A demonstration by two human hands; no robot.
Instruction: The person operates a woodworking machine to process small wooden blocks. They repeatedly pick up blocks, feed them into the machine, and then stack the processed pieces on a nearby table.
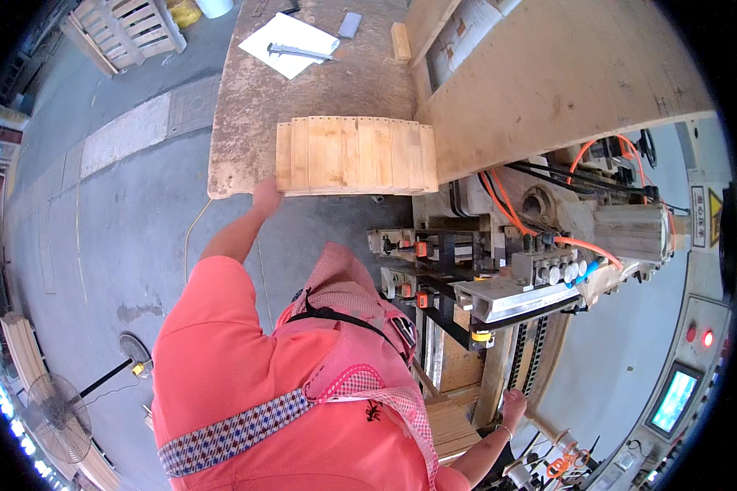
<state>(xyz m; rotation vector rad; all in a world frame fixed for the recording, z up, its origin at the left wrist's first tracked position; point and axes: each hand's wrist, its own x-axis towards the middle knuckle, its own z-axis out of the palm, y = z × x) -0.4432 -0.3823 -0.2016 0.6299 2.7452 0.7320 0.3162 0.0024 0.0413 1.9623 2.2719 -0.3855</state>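
A row of pale wooden boards (356,154), set side by side with small holes along their far ends, lies at the near edge of a worn brown table (246,102). My left hand (267,197) is at the near left corner of this row, its fingers closed against the end board. Down at the lower right, my right hand (513,406) is held beside the machine's chain track (526,360), fingers curled. What it holds, if anything, is too small to tell.
A machine with metal clamps (422,250) and orange hoses (512,204) stands to the right, beside a control panel screen (674,398). Calipers (301,52) lie on white paper on the table. Boards (450,425) are stacked by the machine. A fan (59,417) stands lower left.
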